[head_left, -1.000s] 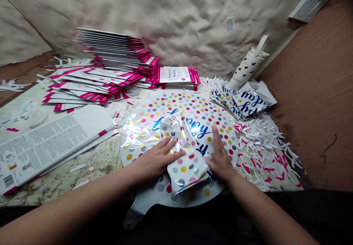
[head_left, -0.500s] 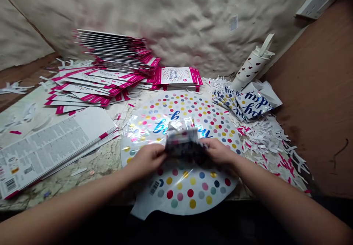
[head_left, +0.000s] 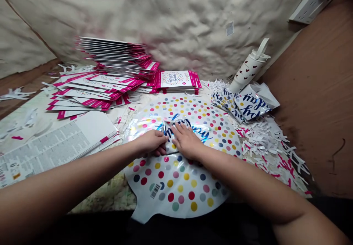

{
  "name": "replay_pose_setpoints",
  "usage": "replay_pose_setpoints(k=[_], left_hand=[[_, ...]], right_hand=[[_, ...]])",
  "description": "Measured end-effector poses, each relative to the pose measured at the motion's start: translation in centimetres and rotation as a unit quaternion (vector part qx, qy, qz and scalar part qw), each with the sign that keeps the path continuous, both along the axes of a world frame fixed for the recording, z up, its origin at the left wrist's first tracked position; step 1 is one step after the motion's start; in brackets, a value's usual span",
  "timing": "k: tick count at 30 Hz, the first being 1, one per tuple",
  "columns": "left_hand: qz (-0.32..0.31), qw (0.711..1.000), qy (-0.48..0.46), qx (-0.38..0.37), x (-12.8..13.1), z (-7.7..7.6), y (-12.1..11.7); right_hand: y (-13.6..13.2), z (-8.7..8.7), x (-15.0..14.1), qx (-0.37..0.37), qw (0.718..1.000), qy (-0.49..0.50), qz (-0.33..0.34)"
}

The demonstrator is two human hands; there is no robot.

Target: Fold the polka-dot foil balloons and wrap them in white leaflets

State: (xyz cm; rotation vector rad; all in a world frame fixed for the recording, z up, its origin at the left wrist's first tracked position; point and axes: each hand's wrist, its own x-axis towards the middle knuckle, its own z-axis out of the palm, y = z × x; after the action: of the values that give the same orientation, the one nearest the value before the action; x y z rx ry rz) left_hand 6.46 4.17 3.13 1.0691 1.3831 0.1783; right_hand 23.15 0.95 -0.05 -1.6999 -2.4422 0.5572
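A flat, uninflated foil balloon (head_left: 180, 179) with coloured dots, blue lettering and a barcode lies spread before me, its neck toward the front left. On its middle rests a small folded foil balloon (head_left: 171, 148) with matching print. My left hand (head_left: 154, 142) grips the left edge of that folded piece between curled fingers and thumb. Stretched flat, my right hand (head_left: 189, 141) presses down on its right side. Several more folded foil balloons (head_left: 252, 104) are piled at the right, beside a white tumbler (head_left: 249, 70) with dark hearts.
Pink-and-white printed card packets (head_left: 113, 57) are stacked at the back left, with a smaller stack (head_left: 176, 79) beside them. Long printed cards (head_left: 63, 138) lie on the left. Paper shreds (head_left: 270, 146) cover the right side. A power strip (head_left: 311, 4) is at upper right.
The folded balloon was held up between both hands and now lies flat on the large balloon. My right hand has moved left and opened out on top of it.
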Motion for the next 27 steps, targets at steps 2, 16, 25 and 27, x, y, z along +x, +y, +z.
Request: replay_pose_setpoints(k=[2,16,25,27], left_hand=[[0.043,0.999,-0.015,0.019,-1.0,0.9,0.4],[0.094,0.964,-0.235,0.081,3.7,2.8,1.3],[-0.62,0.654,0.057,0.43,8.0,-3.1,-11.6],[-0.618,0.635,0.099,0.453,8.2,-3.9,-11.3]], right_hand=[[0.2,-1.0,-0.3,0.004,1.0,0.001,0.004],[-0.6,-1.2,4.2,0.146,0.909,0.372,-0.116],[2.9,4.4,21.3,0.331,0.839,0.089,-0.422],[5.1,3.5,23.0,0.199,0.883,0.022,-0.425]])
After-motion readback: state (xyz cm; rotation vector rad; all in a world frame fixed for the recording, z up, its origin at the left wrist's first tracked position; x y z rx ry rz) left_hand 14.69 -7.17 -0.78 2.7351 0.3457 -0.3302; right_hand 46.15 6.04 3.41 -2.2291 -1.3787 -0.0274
